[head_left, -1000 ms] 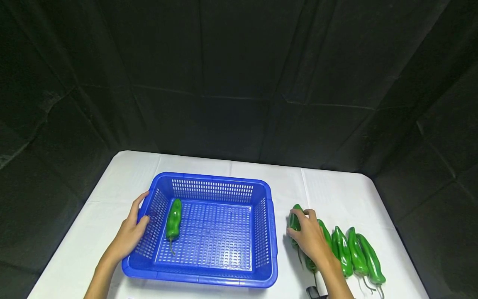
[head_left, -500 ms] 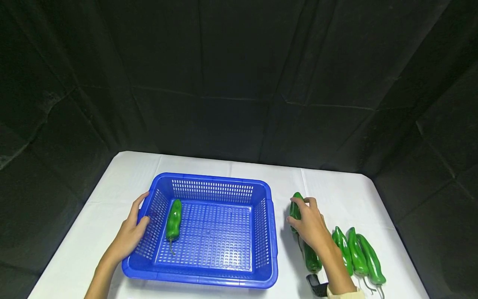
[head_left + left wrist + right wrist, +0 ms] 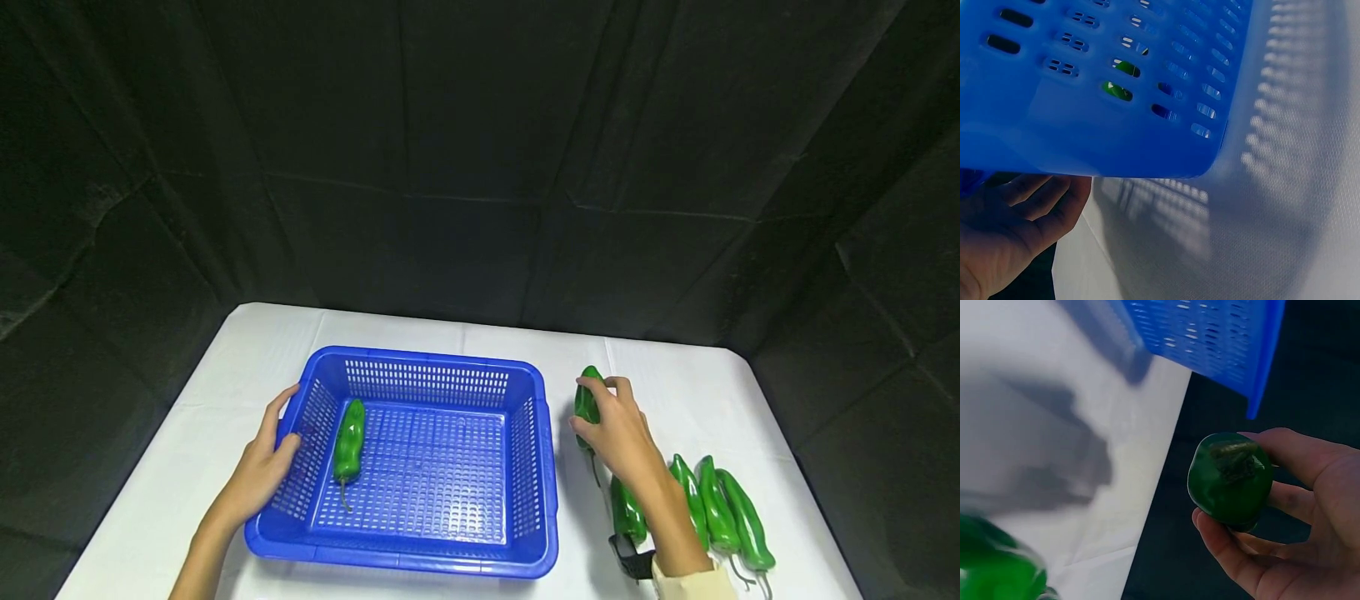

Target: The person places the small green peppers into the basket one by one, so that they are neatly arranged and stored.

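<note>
1. Closest to the person, at lower right, a pale cream cloth sleeve cuff ends at the right wrist, with a black strap-like band beside it.
2. Just past that, four long, glossy green peppers show on the table, stems towards the person; three lie side by side, and the fourth is partly tucked beneath the right forearm.
3. Left of them sits a rectangular blue plastic basket with slotted walls and a mesh floor.
4. The left hand grips its left rim, thumb on the inner side, fingers on the outer (from that wrist, they curl just under the edge).
5. Inside, near the left wall, lies a single long, shiny green pepper, its stem pointing at the person.
6. To the right of the basket, well apart from that one, the right hand pinches another smooth green pepper between thumb and fingers; it's outside the basket, apparently above the table, stem end nearest the person.
7. Under everything spreads a white cloth-covered table.
8. Farthest off hangs a creased black fabric backdrop.
</note>
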